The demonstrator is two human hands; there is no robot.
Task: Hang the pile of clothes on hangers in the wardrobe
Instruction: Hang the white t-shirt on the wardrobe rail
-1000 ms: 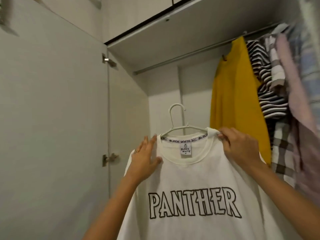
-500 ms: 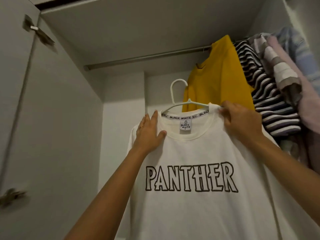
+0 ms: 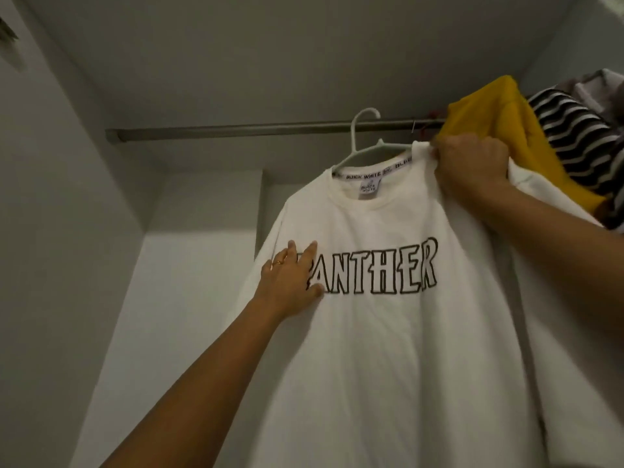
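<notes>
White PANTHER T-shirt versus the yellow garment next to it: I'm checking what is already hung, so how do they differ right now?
The white PANTHER T-shirt is held up: the right hand grips its shoulder and the left hand lies flat on its front. No hand holds the yellow garment. The T-shirt's front and print face the camera; the yellow garment shows only plain bunched fabric. The T-shirt's white hanger is visible; the yellow garment's is not. Both sit up at the wardrobe rail.
</notes>
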